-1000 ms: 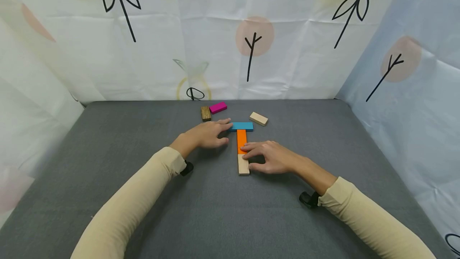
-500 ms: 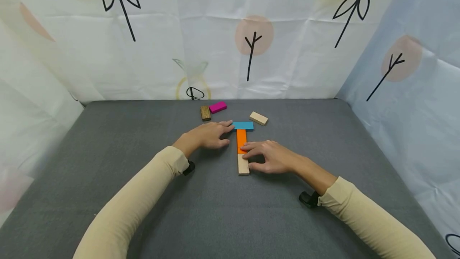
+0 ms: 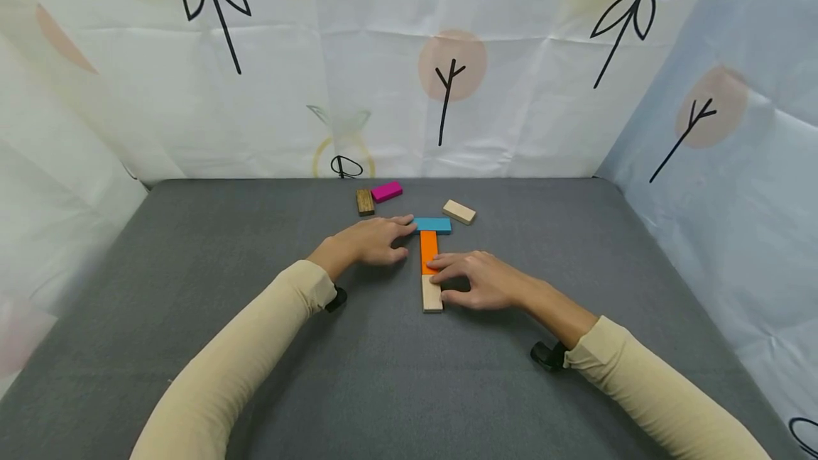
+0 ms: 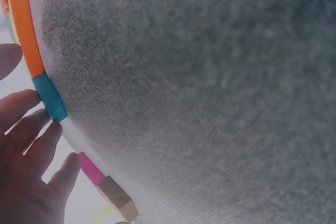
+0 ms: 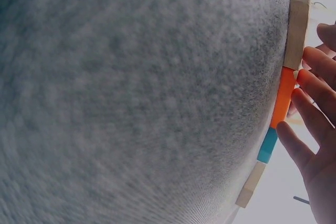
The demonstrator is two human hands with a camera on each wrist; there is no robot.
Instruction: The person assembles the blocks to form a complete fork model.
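In the head view, a blue block point(image 3: 434, 226) lies crosswise at the far end of an orange block point(image 3: 429, 245), and a pale wooden block point(image 3: 432, 296) continues the line towards me, forming a T. My left hand point(image 3: 373, 241) touches the blue block's left end with its fingertips, thumb apart from it. Extended fingers of my right hand point(image 3: 482, 279) rest on the orange block near its joint with the pale one; the thumb is at the pale block's right side. The left wrist view shows fingertips against the blue block point(image 4: 50, 97).
Beyond the T, a brown wooden block point(image 3: 365, 202) and a magenta block point(image 3: 387, 192) lie near the table's back edge. Another pale block point(image 3: 459, 211) sits to their right, angled. Grey cloth covers the table point(image 3: 409, 389); printed white fabric hangs behind and at the sides.
My left hand has shifted slightly to the right, its fingertips covering a little more of the blue block's left end. The right hand stays in place on the orange block.
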